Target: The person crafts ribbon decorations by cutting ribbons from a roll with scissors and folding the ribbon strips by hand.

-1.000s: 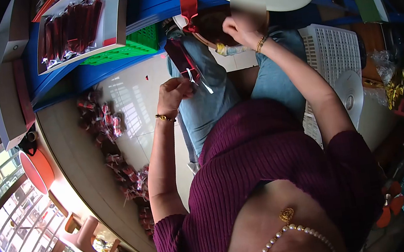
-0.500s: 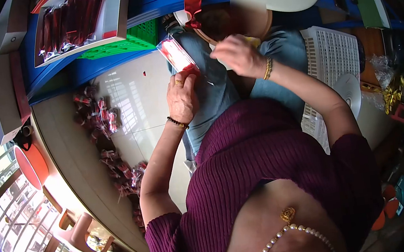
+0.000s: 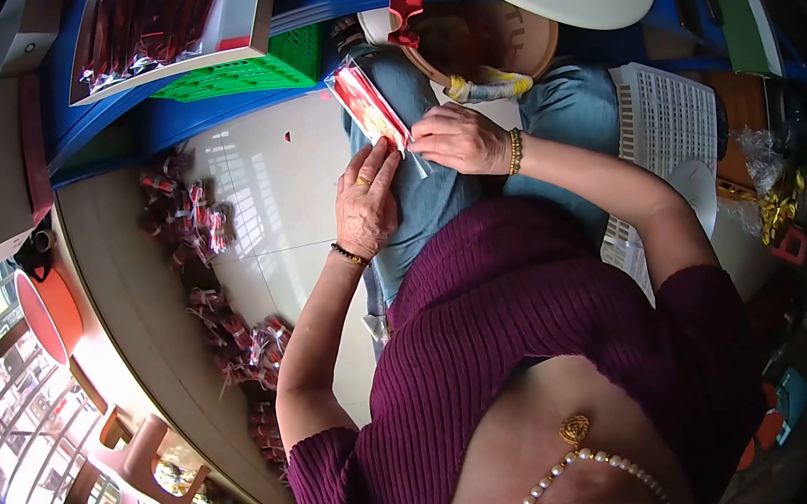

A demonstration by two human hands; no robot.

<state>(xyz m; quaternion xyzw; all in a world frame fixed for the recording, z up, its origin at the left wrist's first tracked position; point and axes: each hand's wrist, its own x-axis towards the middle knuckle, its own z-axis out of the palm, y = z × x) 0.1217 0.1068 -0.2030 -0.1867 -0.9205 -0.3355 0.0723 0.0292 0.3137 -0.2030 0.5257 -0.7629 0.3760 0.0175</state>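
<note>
A clear plastic bag (image 3: 367, 105) with flat red contents lies slanted on the left thigh of my jeans. My left hand (image 3: 367, 201) presses its fingertips on the near end of this bag, holding it against the leg. My right hand (image 3: 462, 141) has its fingers drawn together at the bag's near right edge, where a clear flap sticks out below. The fingertips of that hand partly hide the edge they grip.
An open box (image 3: 258, 8) of dark red wrapped packets sits on the blue table above a green basket (image 3: 289, 59). A round container (image 3: 539, 39) stands beyond my knees. Red bundles (image 3: 209, 225) lie on the left floor; a white basket (image 3: 672, 103) is at right.
My right hand has come left and down from above the lap to the bag's near edge. The bag stays on the thigh under my left hand.
</note>
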